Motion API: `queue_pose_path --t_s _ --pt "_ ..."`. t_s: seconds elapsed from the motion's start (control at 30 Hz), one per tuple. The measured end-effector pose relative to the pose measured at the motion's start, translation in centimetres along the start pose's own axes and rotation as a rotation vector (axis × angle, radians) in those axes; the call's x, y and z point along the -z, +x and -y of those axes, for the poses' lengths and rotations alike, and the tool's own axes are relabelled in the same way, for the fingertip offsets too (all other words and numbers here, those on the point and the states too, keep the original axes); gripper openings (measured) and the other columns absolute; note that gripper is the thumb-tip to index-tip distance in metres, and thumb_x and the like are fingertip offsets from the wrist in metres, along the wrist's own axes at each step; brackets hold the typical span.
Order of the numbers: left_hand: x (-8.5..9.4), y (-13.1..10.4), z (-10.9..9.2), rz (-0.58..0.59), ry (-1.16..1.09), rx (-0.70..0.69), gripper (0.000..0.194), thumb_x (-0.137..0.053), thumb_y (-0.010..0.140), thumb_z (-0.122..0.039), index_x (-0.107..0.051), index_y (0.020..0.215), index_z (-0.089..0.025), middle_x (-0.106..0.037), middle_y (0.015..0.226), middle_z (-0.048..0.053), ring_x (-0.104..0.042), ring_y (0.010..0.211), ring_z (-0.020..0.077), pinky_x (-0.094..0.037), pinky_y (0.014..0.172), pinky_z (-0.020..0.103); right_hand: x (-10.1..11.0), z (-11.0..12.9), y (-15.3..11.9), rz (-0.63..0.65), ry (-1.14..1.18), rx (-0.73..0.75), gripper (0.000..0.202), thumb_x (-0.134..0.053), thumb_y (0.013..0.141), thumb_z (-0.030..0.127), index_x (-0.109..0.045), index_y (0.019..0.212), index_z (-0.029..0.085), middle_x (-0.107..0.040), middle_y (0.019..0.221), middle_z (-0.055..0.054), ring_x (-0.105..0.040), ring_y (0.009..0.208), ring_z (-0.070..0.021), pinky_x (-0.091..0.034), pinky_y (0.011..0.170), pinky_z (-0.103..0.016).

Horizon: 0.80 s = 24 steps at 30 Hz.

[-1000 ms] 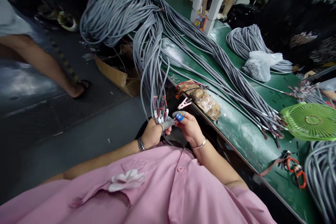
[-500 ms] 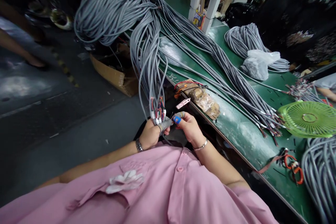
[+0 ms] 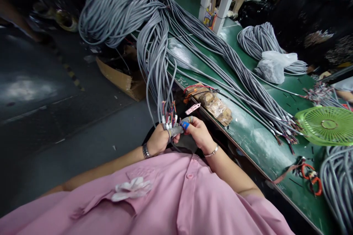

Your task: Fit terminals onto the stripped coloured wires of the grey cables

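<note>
Several grey cables (image 3: 154, 47) hang over the table edge down to my hands. Their stripped ends show thin coloured wires (image 3: 171, 109) and white wrapped bands. My left hand (image 3: 159, 140) is closed around these cable ends, with a grey cover on a finger. Close against it, my right hand (image 3: 199, 133) pinches at a cable end; blue tape wraps its thumb and a grey cover sits on a finger. The fingertips of both hands meet, and the small piece between them is mostly hidden.
A green table (image 3: 248, 143) carries long cable bundles, a taped brown block (image 3: 215, 106), a green fan (image 3: 328, 125), orange-handled scissors (image 3: 311, 178) and a plastic bag (image 3: 273, 67). Beside the table is a cardboard box (image 3: 118, 80). Another person's arm (image 3: 344, 93) shows at right.
My two hands have come slightly closer together at the cable ends, and the wire tips have shifted a little right. The person at far left has moved partly out of view.
</note>
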<state>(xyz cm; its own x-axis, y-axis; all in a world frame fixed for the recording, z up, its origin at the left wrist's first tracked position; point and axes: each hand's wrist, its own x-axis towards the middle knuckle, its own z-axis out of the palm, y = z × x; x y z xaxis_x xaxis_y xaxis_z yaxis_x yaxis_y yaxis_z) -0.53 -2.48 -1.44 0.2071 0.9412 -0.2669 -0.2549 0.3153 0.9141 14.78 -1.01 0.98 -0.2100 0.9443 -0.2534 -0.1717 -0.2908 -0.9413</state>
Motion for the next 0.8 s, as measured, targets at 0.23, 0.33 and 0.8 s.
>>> queue_pose_path --t_s 0.23,0.33,0.8 --pt "-0.2 -0.1 0.0 0.002 0.045 -0.003 0.020 -0.069 0.072 -0.027 -0.061 0.057 -0.015 -0.059 0.049 0.001 -0.051 0.043 0.0115 -0.042 0.044 0.023 -0.1 0.3 0.2 0.034 -0.056 -0.005 0.031 -0.076 0.068 0.043 -0.061 0.076 0.018 -0.058 0.060 0.004 -0.050 0.053 -0.0099 -0.039 0.052 -0.024" --pt "-0.3 -0.1 0.0 -0.028 0.015 0.002 0.018 -0.071 0.070 -0.028 -0.061 0.061 -0.015 -0.059 0.051 0.001 -0.051 0.043 0.0114 -0.041 0.043 0.023 -0.1 -0.1 0.2 -0.024 -0.062 -0.010 0.029 -0.076 0.068 0.042 -0.062 0.076 0.017 -0.058 0.062 0.003 -0.047 0.053 -0.0089 -0.040 0.052 -0.024" --pt "-0.4 0.1 -0.1 -0.103 -0.052 0.002 0.017 -0.073 0.067 -0.028 -0.063 0.064 -0.014 -0.059 0.051 0.000 -0.051 0.043 0.0110 -0.042 0.043 0.023 -0.8 -1.1 0.1 -0.118 0.100 -0.003 0.017 -0.070 0.070 0.032 -0.063 0.073 0.017 -0.054 0.060 0.004 -0.045 0.053 -0.0079 -0.040 0.053 -0.022"
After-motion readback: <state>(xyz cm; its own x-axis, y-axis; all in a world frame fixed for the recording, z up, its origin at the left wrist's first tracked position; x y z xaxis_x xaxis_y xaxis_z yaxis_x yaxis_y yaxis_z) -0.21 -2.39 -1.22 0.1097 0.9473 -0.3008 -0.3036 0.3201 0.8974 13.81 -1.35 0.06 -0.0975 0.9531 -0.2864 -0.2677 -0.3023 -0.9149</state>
